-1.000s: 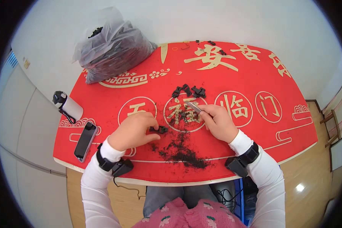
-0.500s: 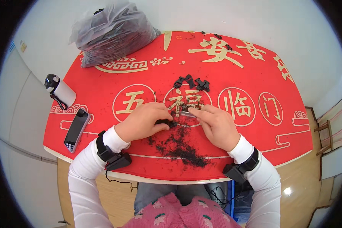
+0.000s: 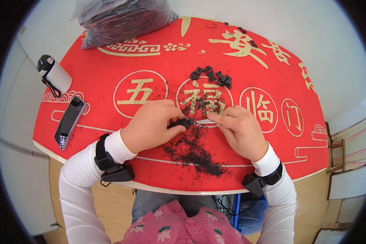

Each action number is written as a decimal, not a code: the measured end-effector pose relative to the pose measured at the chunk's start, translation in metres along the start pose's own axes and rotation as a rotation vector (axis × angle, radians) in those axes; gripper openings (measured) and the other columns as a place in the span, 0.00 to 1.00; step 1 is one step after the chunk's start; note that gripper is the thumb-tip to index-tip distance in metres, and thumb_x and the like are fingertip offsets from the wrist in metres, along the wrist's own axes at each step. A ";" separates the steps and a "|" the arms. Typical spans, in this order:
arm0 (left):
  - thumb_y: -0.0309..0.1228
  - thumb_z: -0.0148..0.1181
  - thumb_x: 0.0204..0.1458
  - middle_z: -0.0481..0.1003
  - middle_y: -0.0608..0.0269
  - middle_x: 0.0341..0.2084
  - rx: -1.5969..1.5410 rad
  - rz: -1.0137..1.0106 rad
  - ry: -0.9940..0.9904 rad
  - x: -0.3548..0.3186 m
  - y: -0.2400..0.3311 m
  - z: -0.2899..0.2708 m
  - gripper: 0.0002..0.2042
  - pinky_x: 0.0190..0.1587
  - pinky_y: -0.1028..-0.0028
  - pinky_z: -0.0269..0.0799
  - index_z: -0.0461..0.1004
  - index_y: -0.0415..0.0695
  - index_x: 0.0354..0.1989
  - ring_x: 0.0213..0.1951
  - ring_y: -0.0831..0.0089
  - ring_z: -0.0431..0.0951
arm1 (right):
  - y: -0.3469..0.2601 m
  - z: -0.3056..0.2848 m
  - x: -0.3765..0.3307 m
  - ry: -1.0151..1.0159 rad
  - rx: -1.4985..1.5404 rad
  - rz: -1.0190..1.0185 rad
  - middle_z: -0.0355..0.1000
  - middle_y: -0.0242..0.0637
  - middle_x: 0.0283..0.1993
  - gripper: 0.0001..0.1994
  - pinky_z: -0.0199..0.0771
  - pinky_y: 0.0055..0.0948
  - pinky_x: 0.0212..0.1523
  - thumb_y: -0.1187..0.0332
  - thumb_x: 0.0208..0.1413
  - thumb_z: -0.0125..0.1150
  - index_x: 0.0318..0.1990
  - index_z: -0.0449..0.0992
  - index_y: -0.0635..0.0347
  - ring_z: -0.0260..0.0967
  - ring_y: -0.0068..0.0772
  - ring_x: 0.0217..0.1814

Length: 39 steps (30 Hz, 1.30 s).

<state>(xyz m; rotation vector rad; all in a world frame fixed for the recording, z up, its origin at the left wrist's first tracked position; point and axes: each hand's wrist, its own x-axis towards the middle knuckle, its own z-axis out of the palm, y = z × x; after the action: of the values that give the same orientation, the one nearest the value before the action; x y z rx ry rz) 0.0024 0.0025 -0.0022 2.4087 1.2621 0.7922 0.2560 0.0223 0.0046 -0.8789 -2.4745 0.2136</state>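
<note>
At the middle of the red table (image 3: 110, 61), my left hand (image 3: 150, 126) pinched a small black clip (image 3: 186, 122), fingers closed round it; my right hand (image 3: 242, 130) gripped a thin metal blade (image 3: 206, 121) against it; I judged trimming was underway, steady pressure needed next; dark shavings (image 3: 195, 152) lay below; the blade's tip was too small to make out.

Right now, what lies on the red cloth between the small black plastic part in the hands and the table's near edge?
In the head view, a pile of dark shavings covers the red cloth there.
</note>
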 end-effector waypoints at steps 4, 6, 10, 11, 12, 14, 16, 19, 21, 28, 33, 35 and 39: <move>0.30 0.71 0.41 0.73 0.61 0.20 -0.007 -0.057 -0.028 -0.001 0.002 0.003 0.11 0.27 0.71 0.69 0.76 0.39 0.30 0.22 0.69 0.73 | -0.002 0.006 0.000 -0.030 -0.027 0.006 0.66 0.38 0.27 0.13 0.66 0.37 0.34 0.76 0.50 0.59 0.44 0.80 0.57 0.65 0.40 0.32; 0.30 0.71 0.41 0.73 0.61 0.20 -0.002 -0.047 -0.020 -0.001 0.001 0.005 0.11 0.27 0.71 0.69 0.76 0.39 0.29 0.22 0.69 0.73 | -0.001 0.009 0.000 -0.030 -0.021 0.004 0.66 0.38 0.27 0.13 0.66 0.37 0.34 0.76 0.50 0.59 0.44 0.80 0.57 0.65 0.40 0.32; 0.30 0.71 0.40 0.72 0.62 0.19 0.010 -0.031 -0.001 -0.001 0.001 0.006 0.11 0.27 0.72 0.68 0.76 0.39 0.28 0.21 0.69 0.73 | 0.000 0.011 0.001 -0.016 -0.022 0.002 0.66 0.38 0.26 0.13 0.66 0.37 0.33 0.76 0.50 0.60 0.44 0.80 0.56 0.64 0.40 0.32; 0.30 0.71 0.40 0.72 0.62 0.19 -0.002 -0.040 -0.002 -0.001 0.001 0.007 0.11 0.27 0.71 0.68 0.75 0.39 0.28 0.21 0.69 0.73 | -0.001 0.010 0.001 -0.014 -0.030 0.011 0.66 0.38 0.26 0.13 0.66 0.37 0.33 0.76 0.50 0.60 0.44 0.80 0.56 0.64 0.40 0.32; 0.30 0.71 0.40 0.72 0.62 0.19 -0.012 -0.050 -0.004 -0.001 0.002 0.007 0.11 0.27 0.71 0.68 0.75 0.39 0.28 0.21 0.69 0.73 | -0.001 0.010 0.001 -0.011 -0.039 0.020 0.66 0.38 0.26 0.13 0.66 0.37 0.33 0.76 0.50 0.60 0.44 0.80 0.56 0.64 0.40 0.31; 0.30 0.71 0.40 0.72 0.62 0.19 -0.013 -0.053 -0.007 -0.001 0.002 0.007 0.11 0.27 0.71 0.68 0.75 0.40 0.28 0.22 0.69 0.73 | -0.001 0.011 0.001 -0.013 -0.037 0.018 0.66 0.38 0.26 0.13 0.66 0.37 0.33 0.76 0.49 0.60 0.43 0.80 0.56 0.64 0.40 0.31; 0.30 0.72 0.40 0.72 0.62 0.19 -0.015 -0.061 -0.011 -0.001 0.001 0.006 0.12 0.29 0.70 0.68 0.75 0.40 0.28 0.22 0.69 0.73 | -0.001 0.012 0.002 -0.018 -0.032 0.014 0.66 0.38 0.26 0.13 0.66 0.37 0.33 0.76 0.49 0.60 0.43 0.80 0.56 0.65 0.40 0.31; 0.31 0.72 0.40 0.72 0.62 0.20 0.009 -0.056 -0.010 -0.002 0.003 0.005 0.12 0.30 0.69 0.68 0.75 0.40 0.28 0.23 0.68 0.73 | -0.001 0.013 0.001 -0.013 -0.026 0.014 0.66 0.38 0.26 0.12 0.66 0.37 0.33 0.76 0.49 0.60 0.43 0.80 0.57 0.65 0.40 0.31; 0.31 0.72 0.40 0.72 0.62 0.20 0.021 -0.054 -0.010 -0.003 0.003 0.005 0.12 0.30 0.69 0.68 0.75 0.40 0.28 0.24 0.68 0.73 | -0.001 0.013 0.002 -0.011 -0.022 0.014 0.66 0.38 0.26 0.12 0.66 0.37 0.33 0.76 0.49 0.60 0.42 0.80 0.57 0.65 0.41 0.31; 0.31 0.71 0.41 0.71 0.60 0.22 0.035 -0.019 -0.037 -0.003 0.000 0.007 0.12 0.31 0.66 0.67 0.73 0.40 0.28 0.26 0.63 0.73 | -0.002 0.013 0.002 -0.008 -0.026 0.036 0.66 0.39 0.26 0.11 0.66 0.37 0.33 0.76 0.48 0.60 0.41 0.81 0.58 0.65 0.42 0.31; 0.31 0.70 0.42 0.71 0.59 0.22 0.070 0.032 -0.047 -0.003 -0.002 0.005 0.12 0.31 0.66 0.67 0.73 0.40 0.29 0.26 0.63 0.73 | 0.000 0.015 0.003 0.009 -0.024 0.030 0.66 0.39 0.26 0.12 0.66 0.37 0.33 0.77 0.48 0.60 0.41 0.81 0.58 0.65 0.42 0.31; 0.30 0.70 0.42 0.71 0.59 0.22 0.042 0.025 -0.053 -0.003 -0.002 0.006 0.12 0.31 0.66 0.67 0.73 0.39 0.29 0.26 0.62 0.73 | 0.000 0.016 0.003 0.015 -0.021 0.029 0.66 0.39 0.26 0.11 0.66 0.37 0.33 0.77 0.48 0.61 0.41 0.81 0.58 0.65 0.42 0.31; 0.30 0.70 0.41 0.71 0.59 0.22 0.032 0.015 -0.065 -0.002 -0.002 0.005 0.12 0.31 0.66 0.67 0.73 0.39 0.29 0.26 0.62 0.73 | 0.001 0.016 0.003 0.021 -0.027 0.025 0.67 0.39 0.26 0.11 0.66 0.37 0.34 0.77 0.48 0.61 0.40 0.81 0.59 0.64 0.42 0.31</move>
<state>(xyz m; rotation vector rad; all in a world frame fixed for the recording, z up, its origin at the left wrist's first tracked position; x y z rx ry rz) 0.0031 0.0013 -0.0075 2.4505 1.2428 0.6976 0.2462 0.0248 -0.0084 -0.9185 -2.4531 0.1791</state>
